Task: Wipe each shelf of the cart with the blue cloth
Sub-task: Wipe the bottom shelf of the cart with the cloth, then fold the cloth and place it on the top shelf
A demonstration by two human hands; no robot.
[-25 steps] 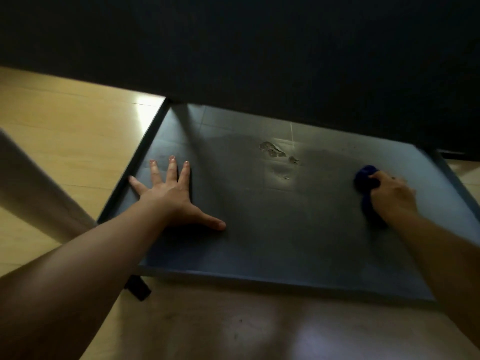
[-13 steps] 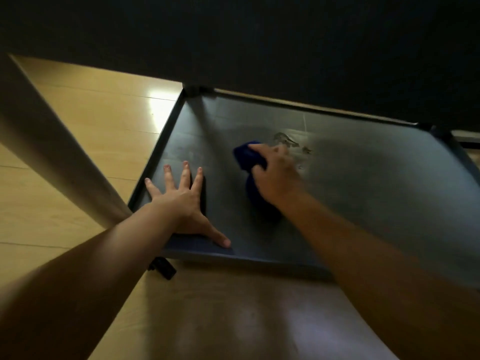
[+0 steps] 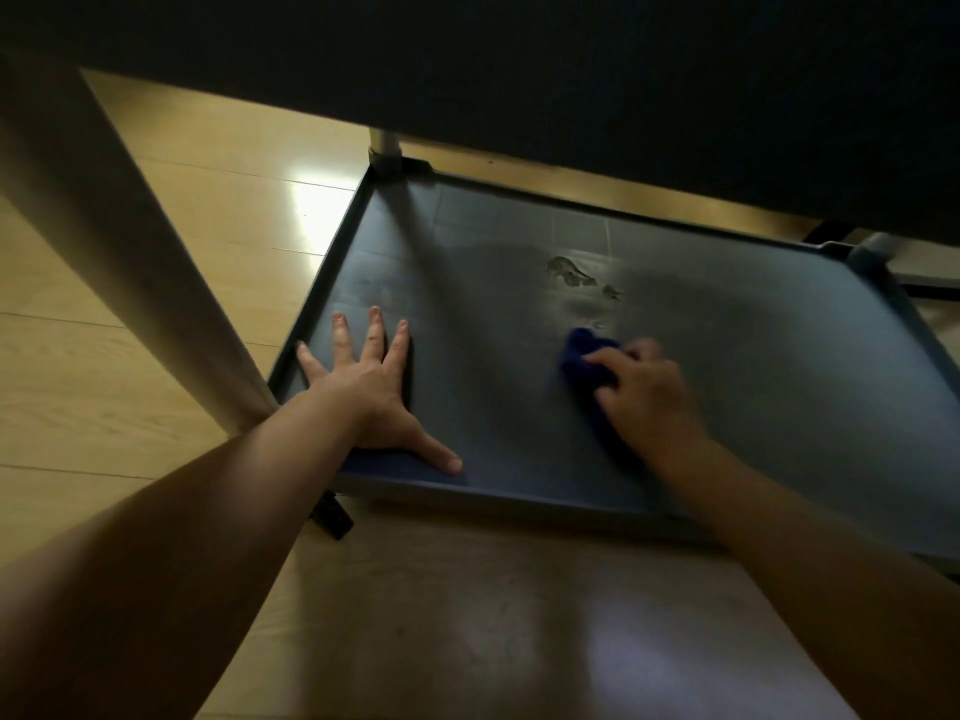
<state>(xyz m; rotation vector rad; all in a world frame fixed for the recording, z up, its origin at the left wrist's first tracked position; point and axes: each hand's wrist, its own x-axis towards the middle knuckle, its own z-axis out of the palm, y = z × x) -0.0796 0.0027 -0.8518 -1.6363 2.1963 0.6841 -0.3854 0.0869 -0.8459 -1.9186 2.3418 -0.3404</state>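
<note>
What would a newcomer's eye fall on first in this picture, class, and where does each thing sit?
Probably the two bare hands on the dark shelf: the left hand pressed flat with fingers spread at its near left corner, and the right hand gripping the bunched blue cloth near the middle. Just beyond the cloth, a pale scuffed patch mars the surface.

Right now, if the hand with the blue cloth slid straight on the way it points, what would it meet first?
The right hand with the blue cloth points up-left across the shelf. First would likely be the scuffed patch, then the far rim; depth is unclear.
</note>
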